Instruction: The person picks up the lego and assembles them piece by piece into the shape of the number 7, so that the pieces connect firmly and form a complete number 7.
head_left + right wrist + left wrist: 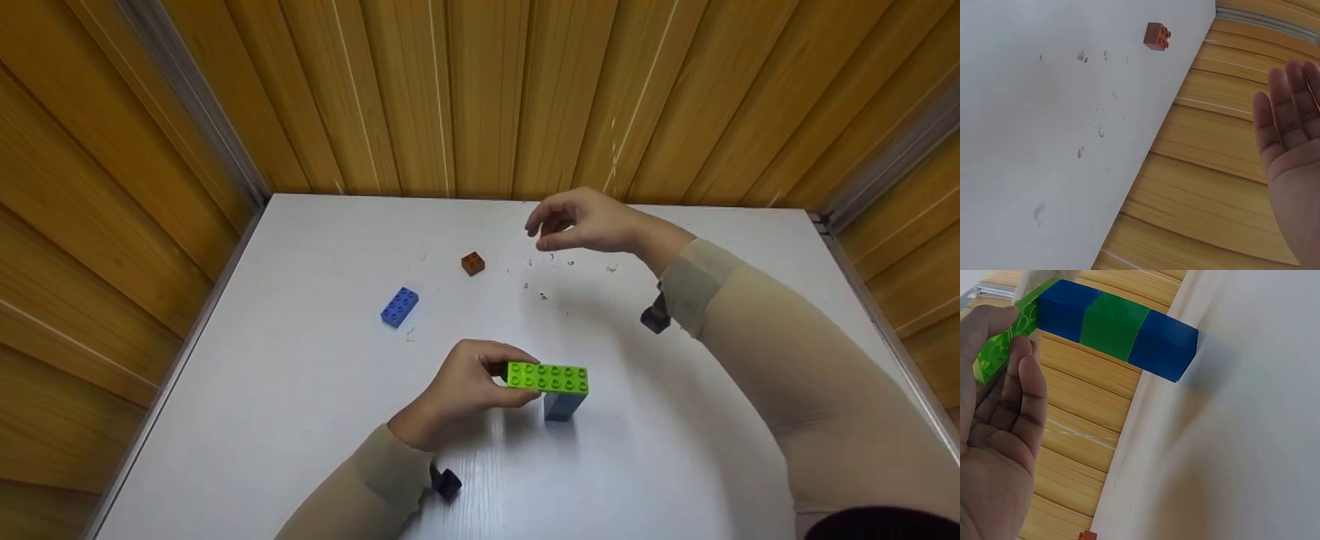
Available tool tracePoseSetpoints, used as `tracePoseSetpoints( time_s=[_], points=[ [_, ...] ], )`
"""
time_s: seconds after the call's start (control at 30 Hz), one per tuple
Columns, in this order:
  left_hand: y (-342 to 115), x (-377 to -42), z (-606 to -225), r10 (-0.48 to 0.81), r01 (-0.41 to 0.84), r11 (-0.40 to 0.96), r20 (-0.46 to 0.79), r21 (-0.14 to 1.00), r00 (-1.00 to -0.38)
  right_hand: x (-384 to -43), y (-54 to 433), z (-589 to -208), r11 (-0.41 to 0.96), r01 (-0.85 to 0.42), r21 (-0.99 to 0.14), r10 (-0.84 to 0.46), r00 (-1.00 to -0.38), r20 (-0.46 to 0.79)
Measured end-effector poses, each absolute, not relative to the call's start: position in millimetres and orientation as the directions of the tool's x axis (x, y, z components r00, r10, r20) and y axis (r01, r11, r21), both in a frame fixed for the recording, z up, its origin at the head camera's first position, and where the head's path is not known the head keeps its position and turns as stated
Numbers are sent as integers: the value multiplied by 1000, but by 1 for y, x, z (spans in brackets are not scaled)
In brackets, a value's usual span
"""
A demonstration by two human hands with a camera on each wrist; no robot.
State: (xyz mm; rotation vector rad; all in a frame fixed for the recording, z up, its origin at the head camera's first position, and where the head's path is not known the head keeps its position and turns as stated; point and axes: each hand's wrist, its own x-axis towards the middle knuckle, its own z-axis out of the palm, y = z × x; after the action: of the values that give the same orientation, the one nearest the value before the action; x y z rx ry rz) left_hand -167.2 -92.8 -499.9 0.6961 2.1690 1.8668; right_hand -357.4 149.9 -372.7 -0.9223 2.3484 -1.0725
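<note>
A long lime-green toy brick (547,378) lies across the top of an upright stack. In the left wrist view the stack shows a blue brick (1067,310), a green brick (1114,326) and another blue brick (1163,345) at the table end. My left hand (469,382) pinches the overhanging end of the lime-green brick between thumb and fingers. Over the far part of the table my right hand (589,221) is raised, fingers loosely bent, with nothing in it. Nearest to it is a small brown brick (472,263) on the table. A blue brick (400,307) lies farther left.
The white table (300,375) bears dark scuff marks near its far middle. Wood-panelled walls (480,97) close it in at the back and sides. Small black devices (656,315) hang at both wrists.
</note>
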Motion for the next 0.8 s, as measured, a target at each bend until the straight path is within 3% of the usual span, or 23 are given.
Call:
tracePoseSetpoints(
  time_s=[0.33, 0.67, 0.8],
  points=[
    [-99, -162, -503, 457, 248, 78, 186, 966, -870, -366, 66, -431, 359, -413, -837, -819, -570, -70],
    [-99, -153, -501, 485, 284, 50, 226, 957, -845, -354, 25, -479, 353, -355, -866, -849, -511, -136],
    [-97, -151, -500, 489, 306, 38, 249, 951, -836, -347, 18, -488, 387, -402, -830, -853, -498, -156]
  ],
)
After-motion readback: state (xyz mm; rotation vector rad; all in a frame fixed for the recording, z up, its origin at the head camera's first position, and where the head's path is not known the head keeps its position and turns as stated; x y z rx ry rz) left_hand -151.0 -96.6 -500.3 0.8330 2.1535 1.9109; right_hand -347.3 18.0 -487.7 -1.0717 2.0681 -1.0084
